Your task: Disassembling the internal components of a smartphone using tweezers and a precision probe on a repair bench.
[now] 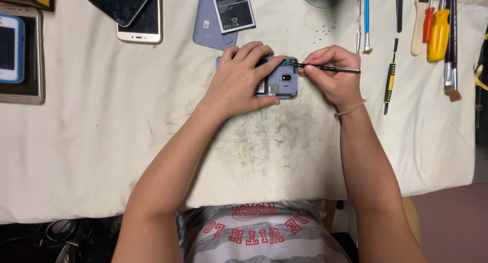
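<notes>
fingers (310, 64) pinch screwdriver (330, 68) over phone (282, 80)

An opened blue-grey phone with its back cover off (281, 81) lies near the middle of the far half of the cream cloth-covered tabletop (101, 156), under the left hand (239, 82). The right hand (333, 72) sits just right of it, holding a thin black metal tool (330, 68) whose tip touches the phone's far right corner. A flat rectangular black battery (232, 8) lies behind the phone on a detached grey-blue back cover (206, 31), near the far edge.
</notes>
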